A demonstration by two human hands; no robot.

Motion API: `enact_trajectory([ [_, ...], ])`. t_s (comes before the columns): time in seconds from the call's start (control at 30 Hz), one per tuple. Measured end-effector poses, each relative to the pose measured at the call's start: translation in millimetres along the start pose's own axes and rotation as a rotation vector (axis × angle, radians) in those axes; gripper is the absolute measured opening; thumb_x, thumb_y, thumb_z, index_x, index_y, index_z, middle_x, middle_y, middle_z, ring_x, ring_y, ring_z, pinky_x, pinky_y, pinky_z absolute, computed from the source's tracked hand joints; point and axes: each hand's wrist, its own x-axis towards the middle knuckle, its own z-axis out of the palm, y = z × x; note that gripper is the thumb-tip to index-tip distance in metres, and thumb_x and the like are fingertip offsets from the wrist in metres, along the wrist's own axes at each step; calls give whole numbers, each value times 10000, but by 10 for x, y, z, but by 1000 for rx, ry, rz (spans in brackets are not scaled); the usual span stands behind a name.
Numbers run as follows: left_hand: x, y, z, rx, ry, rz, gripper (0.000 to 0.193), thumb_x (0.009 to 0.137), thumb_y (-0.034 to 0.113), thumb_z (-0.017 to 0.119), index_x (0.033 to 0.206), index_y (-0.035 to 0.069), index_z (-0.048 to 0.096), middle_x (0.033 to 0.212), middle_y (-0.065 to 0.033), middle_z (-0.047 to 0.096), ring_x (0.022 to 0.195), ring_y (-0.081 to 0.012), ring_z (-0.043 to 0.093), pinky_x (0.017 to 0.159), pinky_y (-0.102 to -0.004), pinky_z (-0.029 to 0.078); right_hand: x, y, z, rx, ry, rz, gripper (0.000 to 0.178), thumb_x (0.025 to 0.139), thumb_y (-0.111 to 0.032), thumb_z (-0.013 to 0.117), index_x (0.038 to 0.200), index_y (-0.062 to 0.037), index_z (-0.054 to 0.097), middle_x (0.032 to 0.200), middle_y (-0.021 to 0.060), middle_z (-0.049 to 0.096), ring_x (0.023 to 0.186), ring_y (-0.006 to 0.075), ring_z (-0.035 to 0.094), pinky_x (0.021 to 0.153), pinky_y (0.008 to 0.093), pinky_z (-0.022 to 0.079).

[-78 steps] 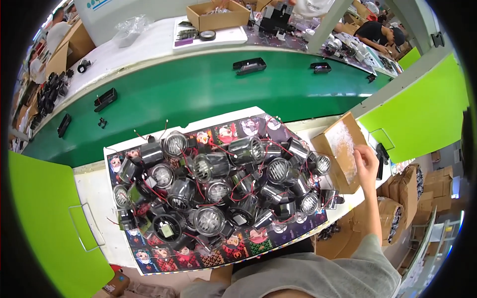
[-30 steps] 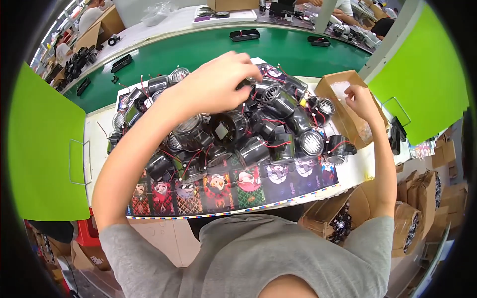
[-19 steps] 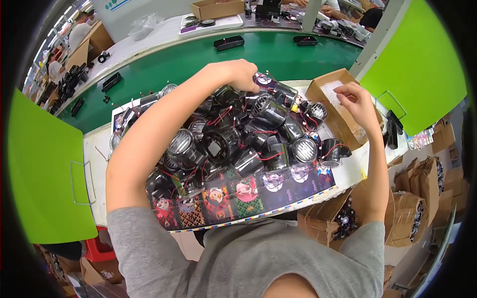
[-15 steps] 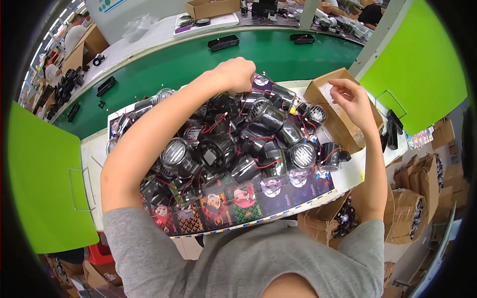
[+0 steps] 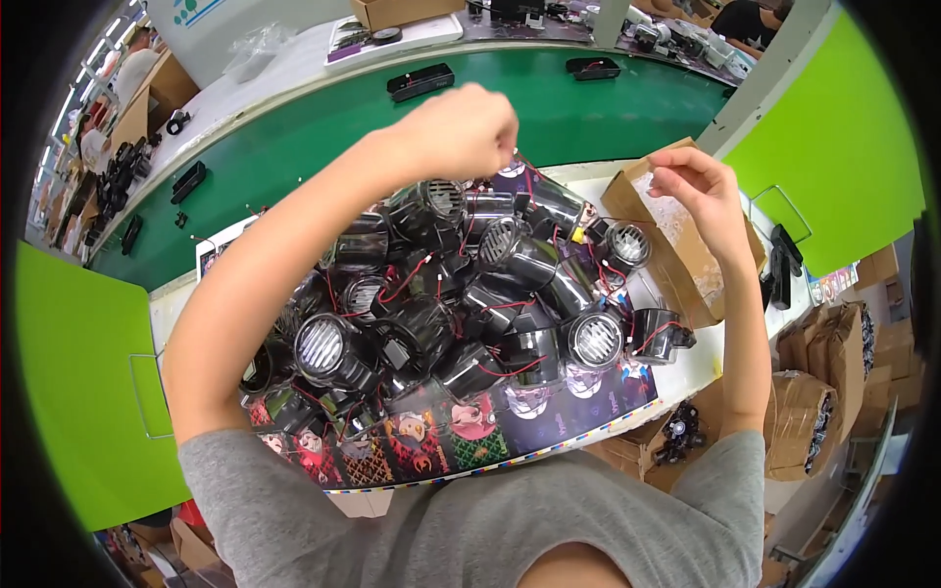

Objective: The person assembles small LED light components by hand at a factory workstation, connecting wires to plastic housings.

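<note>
My left hand [image 5: 469, 129] is closed in a fist above the far edge of a large pile of glossy black cylindrical housings [image 5: 524, 250]. Its fingers curl down and away, hiding whatever they hold. Many housings have clear ribbed round ends and thin red wires with small white plugs. My right hand [image 5: 708, 201] hovers over an open cardboard box [image 5: 659, 245] at the pile's right. Its fingers are bent, thumb apart from them, and nothing shows between them. Under the pile lies a printed sheet [image 5: 549, 423] with cartoon figures on dark panels.
Beyond the pile runs a green conveyor belt [image 5: 333, 147] carrying black elongated parts [image 5: 420, 82]. Bright green panels [image 5: 88, 392] flank the white table on both sides. Black parts [image 5: 781, 265] lie by the right panel's wire handle. Cardboard boxes [image 5: 799, 421] stand low on the right.
My left hand has risen slightly, and its forearm has swung left. My right hand has shifted slightly right. The view has turned a little; housings at the pile's left lie differently.
</note>
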Motion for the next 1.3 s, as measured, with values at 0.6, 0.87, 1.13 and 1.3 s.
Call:
enact_trajectory([
  [0.6,-123,685,264,-1338,-5,-298,195,796,213,615,858,28,623,715,9,537,638,-70,508,627,-258,486,-140,-343,339,135,-13,-90,175,772,-15,601,941,29,600,873,68,621,803,104,582,738,225,473],
  [0.87,-100,780,330,-1266,109,-377,178,816,199,560,857,38,626,678,31,507,602,-51,473,578,-218,452,-183,-234,363,236,-75,-133,149,762,12,603,910,29,605,843,71,615,800,119,590,741,237,488],
  [1.13,-66,781,330,-1203,87,-353,164,811,186,576,865,41,630,670,30,518,565,-56,466,545,-196,414,-197,-180,416,154,9,-245,242,758,38,593,997,16,570,915,86,603,820,122,590,746,243,495],
  [1.3,-77,714,341,-1247,75,-361,169,809,183,587,890,43,637,687,25,536,596,-56,474,572,-200,411,-187,-187,457,21,37,-343,219,749,1,620,966,3,590,910,63,598,843,119,575,753,247,479],
])
